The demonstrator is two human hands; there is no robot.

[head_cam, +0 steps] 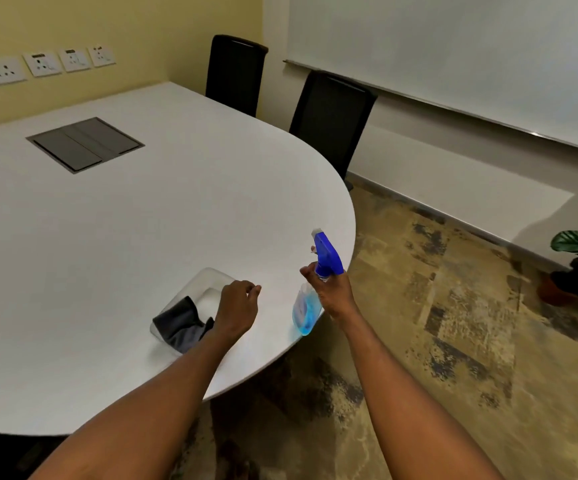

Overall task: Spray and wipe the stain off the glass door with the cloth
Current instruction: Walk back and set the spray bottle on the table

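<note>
White tabletop (125, 237) carries a clear tray (208, 277) with the grey cloth (182, 327) just left of the loosely curled, empty left hand (237, 306); right hand (332, 292) grips the spray bottle (310, 296); no glass door in view

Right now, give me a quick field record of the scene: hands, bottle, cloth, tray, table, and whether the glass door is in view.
right hand: gripping the neck of the spray bottle, lifted at the table edge
left hand: loosely curled above the tray, holding nothing
cloth: dark grey, crumpled, partly in the tray
tray: clear, near the table's front edge
table: white, rounded end
glass door: not in view
</note>
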